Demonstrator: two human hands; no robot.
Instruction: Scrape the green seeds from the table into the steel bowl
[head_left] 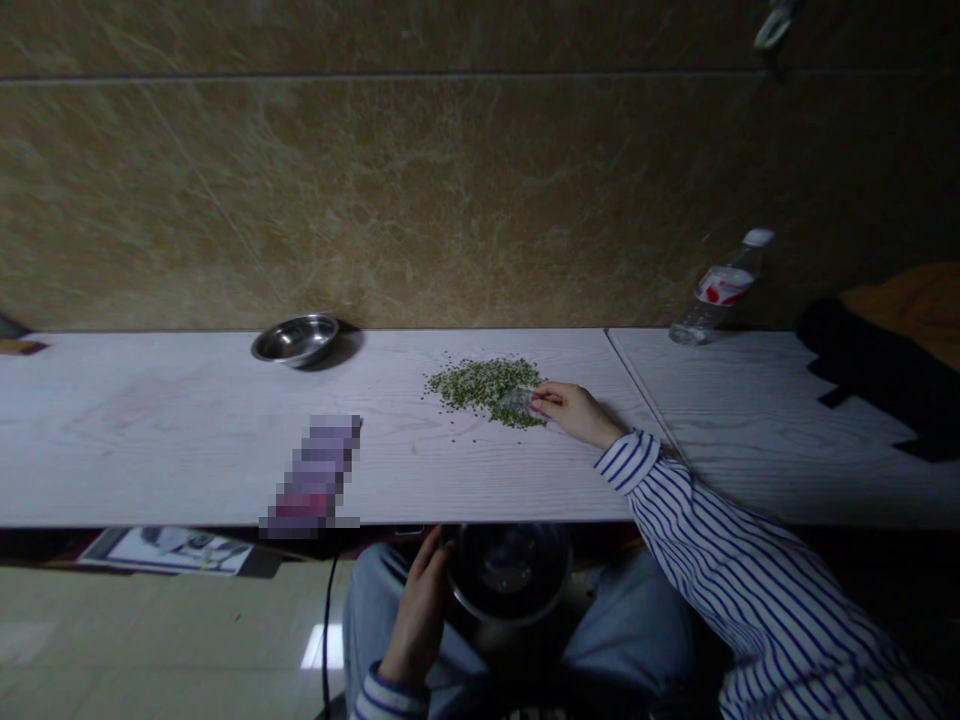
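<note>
A spread of small green beans (476, 382) lies loose on the pale wooden table (405, 480). My right hand (574, 408) reaches in from the right, its fingers closed on a thin, clear or greyish piece of plastic (516, 402) that rests against the beans' right side. Below the table's front edge, my left hand (426, 605) grips the left rim of a metal bowl (510, 590) held over my lap. The bowl's far side is partly hidden under the table edge, and its inside is dark.
A second metal bowl (296, 342) stands near the wall at left. A blurred-out purple phone-like object (319, 470) lies at the front edge. A water bottle (716, 290) stands at back right, beside dark and orange cloth (892, 350). A black cable (328, 620) hangs below.
</note>
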